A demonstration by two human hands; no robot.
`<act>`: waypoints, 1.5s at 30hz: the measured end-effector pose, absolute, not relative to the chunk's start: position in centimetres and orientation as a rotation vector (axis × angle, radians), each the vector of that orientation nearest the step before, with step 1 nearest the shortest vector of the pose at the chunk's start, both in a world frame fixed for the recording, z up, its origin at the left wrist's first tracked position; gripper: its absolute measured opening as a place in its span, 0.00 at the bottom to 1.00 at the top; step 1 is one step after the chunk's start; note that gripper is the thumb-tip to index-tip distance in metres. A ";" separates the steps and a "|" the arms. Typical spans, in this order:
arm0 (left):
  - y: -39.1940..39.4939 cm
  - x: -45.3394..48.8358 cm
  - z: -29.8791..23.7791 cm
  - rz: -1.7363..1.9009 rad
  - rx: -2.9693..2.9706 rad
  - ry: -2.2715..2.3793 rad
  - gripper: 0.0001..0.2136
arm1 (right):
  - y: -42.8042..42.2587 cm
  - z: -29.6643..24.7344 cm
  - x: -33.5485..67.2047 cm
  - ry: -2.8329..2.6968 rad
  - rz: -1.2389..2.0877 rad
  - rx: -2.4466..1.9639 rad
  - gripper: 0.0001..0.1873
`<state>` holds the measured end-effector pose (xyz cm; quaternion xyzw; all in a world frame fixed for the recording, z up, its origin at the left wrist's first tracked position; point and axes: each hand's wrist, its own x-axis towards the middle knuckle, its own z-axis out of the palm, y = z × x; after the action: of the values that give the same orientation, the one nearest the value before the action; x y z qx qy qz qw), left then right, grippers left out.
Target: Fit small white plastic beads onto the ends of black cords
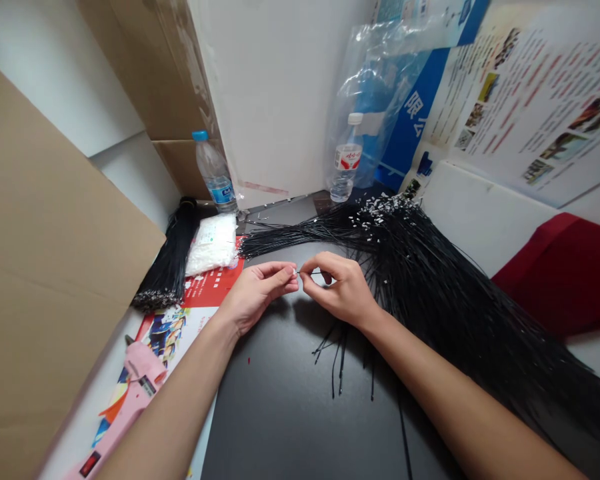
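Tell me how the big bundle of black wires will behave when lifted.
The big bundle of black wires is probably floppy: its strands fan out loosely. It likely feels light, since strands are thin. Strands may slip free; no binding shows.

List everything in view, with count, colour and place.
large wire bundle: 1, black, right of hands
small wire bundle: 1, black, far left
bag of pieces: 1, white, by small bundle
blue-capped bottle: 1, clear, back left
white-capped bottle: 1, clear, back right
glue gun: 1, pink, lower left
cardboard: 1, brown, far left
cloth: 1, red, far right
poster: 1, white, upper right
plastic bag: 1, clear, by poster
tabletop: 1, black, under hands
thin wire: 1, black, between hands
left hand: 1, bare, pinching wire
right hand: 1, bare, pinching wire
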<state>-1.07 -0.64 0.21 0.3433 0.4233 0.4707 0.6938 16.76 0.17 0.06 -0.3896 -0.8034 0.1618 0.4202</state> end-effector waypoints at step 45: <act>-0.7 -0.8 0.2 1.086 0.742 0.929 0.12 | 0.3 -0.8 16.9 -2.068 0.094 -0.850 0.06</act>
<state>-0.83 -0.68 0.20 0.3321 0.4158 0.4862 0.6932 16.85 0.33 -0.76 -0.3417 -0.8313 0.0377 0.4367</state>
